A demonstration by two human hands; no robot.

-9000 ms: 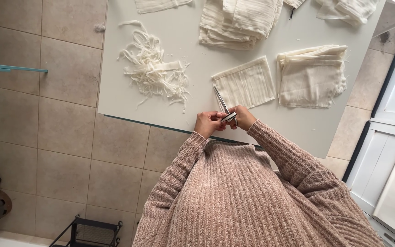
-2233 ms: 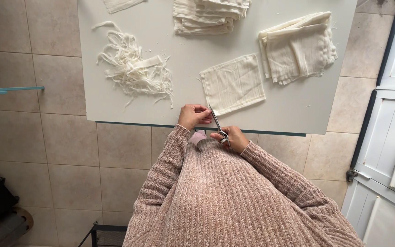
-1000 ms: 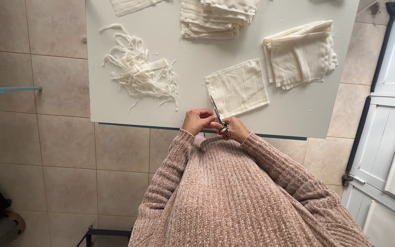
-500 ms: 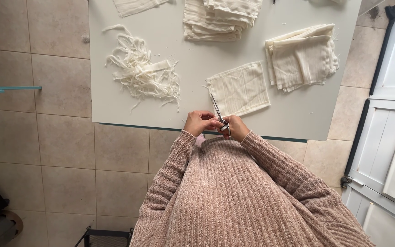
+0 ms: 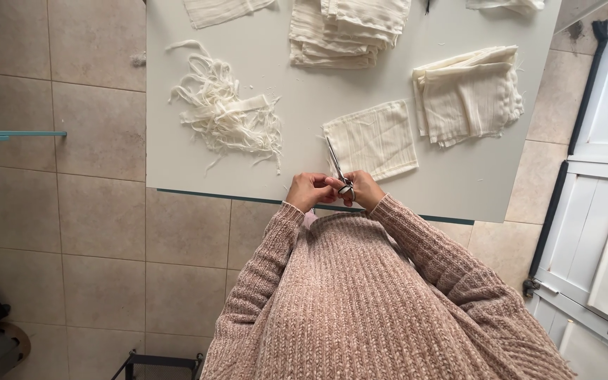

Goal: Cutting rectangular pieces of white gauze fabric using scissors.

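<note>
White table (image 5: pixel 304 77): fabric strips (image 5: pixel 223 116) (tangled), folded cloths (image 5: pixel 469 95)

— What's on the white table (image 5: pixel 304 105) in front of me?

— A tangle of cream fabric strips (image 5: pixel 223 116) at left, one flat cream cloth square (image 5: pixel 373 139) near my edge, a folded cloth pile (image 5: pixel 469 95) at right, and a taller cloth stack (image 5: pixel 350 32) at the far side.

— And underneath?

— Beige floor tiles (image 5: pixel 72 232).

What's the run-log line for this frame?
left hand: at scissors | right hand: holds scissors | cloth square: flat beside blades | strip pile: left on table
</note>
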